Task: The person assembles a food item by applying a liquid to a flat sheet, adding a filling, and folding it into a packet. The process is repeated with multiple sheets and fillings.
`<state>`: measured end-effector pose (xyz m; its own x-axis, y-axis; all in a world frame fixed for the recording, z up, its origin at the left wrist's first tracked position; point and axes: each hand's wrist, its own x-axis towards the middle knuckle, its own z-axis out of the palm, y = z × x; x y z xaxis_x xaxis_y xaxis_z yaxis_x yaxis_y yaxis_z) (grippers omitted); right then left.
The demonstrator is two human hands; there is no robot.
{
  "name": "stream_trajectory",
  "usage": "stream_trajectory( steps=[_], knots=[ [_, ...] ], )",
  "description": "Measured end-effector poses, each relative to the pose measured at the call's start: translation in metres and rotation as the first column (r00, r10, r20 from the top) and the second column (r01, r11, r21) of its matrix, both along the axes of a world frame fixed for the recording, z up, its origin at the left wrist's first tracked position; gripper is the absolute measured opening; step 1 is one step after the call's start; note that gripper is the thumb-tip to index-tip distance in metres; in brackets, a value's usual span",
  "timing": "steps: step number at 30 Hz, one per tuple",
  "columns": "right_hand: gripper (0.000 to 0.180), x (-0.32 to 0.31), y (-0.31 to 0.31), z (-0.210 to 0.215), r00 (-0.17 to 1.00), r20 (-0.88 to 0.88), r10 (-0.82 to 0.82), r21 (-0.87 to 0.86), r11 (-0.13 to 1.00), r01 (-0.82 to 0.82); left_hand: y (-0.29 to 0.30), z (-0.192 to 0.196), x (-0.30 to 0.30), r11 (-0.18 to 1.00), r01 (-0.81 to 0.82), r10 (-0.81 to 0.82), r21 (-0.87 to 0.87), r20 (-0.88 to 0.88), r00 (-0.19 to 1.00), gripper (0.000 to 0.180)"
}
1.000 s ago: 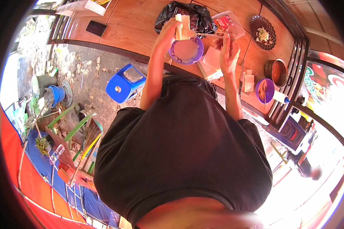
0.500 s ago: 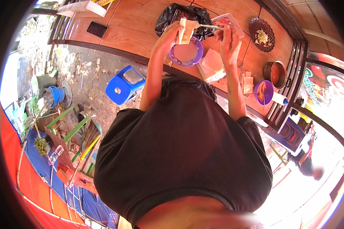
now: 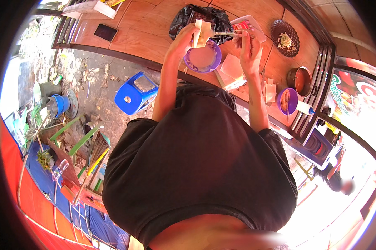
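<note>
Fingers: left hand (image 3: pixel 184 39) is closed on pale flat wafer pieces (image 3: pixel 201 33), held upright over the bowl; right hand (image 3: pixel 247 41) is closed around thin chopsticks (image 3: pixel 229 34), whose tips touch the wafer.
Bowl: purple bowl (image 3: pixel 202 58) with pale beige contents stands on the wooden worktop (image 3: pixel 142 29), just under both hands.
Behind: black plastic bag (image 3: pixel 204 16) lies just beyond the bowl, with a white tray (image 3: pixel 254 26) beside it.
Right side: dark patterned plate (image 3: pixel 285 38) with food, a metal pot (image 3: pixel 300 81) with reddish sauce, a second purple bowl (image 3: pixel 287 101), white paper squares (image 3: pixel 269 89).
Left side: dark phone (image 3: pixel 105 32) lies well apart.
Below: blue plastic stool (image 3: pixel 134 96) stands on the ground.
In the way: the person's dark shirt (image 3: pixel 200 166) hides the worktop's near edge.
</note>
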<state>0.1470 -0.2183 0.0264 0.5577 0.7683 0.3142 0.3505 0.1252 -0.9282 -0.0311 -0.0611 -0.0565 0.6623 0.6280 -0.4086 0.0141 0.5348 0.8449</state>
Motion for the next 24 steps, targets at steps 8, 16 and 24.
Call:
stream_trajectory(
  steps=[8, 16, 24],
  knots=[
    [0.024, 0.014, 0.014, -0.004, 0.988, 0.145, -0.048, 0.064, 0.997, 0.039, -0.007, 0.011, -0.001, 0.999, 0.045, -0.042, -0.018, 0.139, 0.989, 0.035],
    [0.025, 0.012, 0.004, 0.007, 0.999, 0.019, 0.031, 0.029, 0.999, -0.031, -0.005, 0.006, -0.004, 0.998, 0.05, -0.045, -0.024, 0.168, 0.985, 0.042],
    [0.023, 0.009, 0.006, 0.006, 0.994, 0.095, -0.045, 0.016, 0.999, 0.044, -0.005, 0.004, -0.003, 0.998, 0.045, -0.038, -0.038, 0.164, 0.986, 0.041]
  ],
)
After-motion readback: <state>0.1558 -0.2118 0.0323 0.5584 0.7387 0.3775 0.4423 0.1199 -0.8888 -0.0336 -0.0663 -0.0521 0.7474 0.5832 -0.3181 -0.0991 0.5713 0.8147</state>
